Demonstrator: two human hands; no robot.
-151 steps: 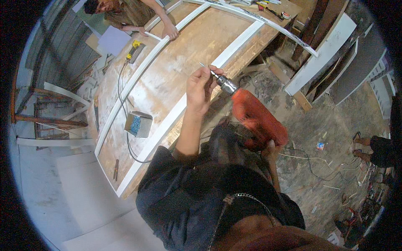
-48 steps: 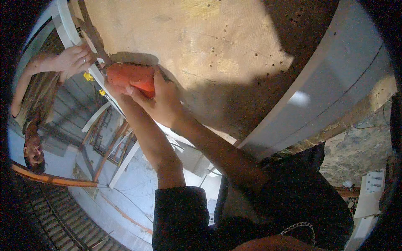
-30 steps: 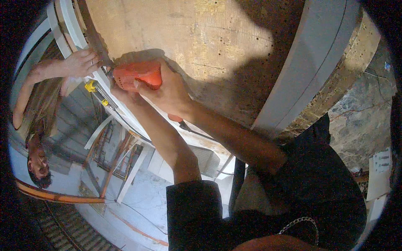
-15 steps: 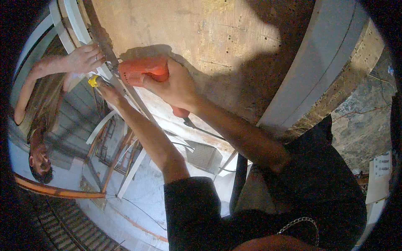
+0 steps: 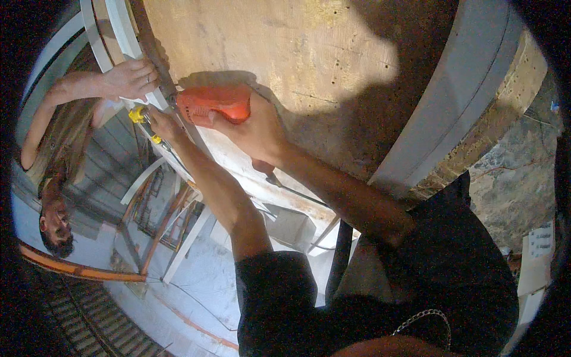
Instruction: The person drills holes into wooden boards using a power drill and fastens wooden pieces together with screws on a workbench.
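the right hand (image 5: 259,128) is wrapped tight around the orange drill (image 5: 214,104), whose long axis runs leftward from the hand, nose against the white frame strip (image 5: 128,35) at the far edge of the tabletop (image 5: 285,53). the left hand (image 5: 163,122), nearer that nose, is closed by a yellow-handled tool (image 5: 143,119). a co-worker's hand (image 5: 128,80) steadies the strip just beyond.

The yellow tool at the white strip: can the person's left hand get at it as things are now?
Probably yes. The left hand is already right beside the yellow tool with nothing between them. The right hand holds the orange drill just beside it, and a co-worker's hand rests on the white strip close above.
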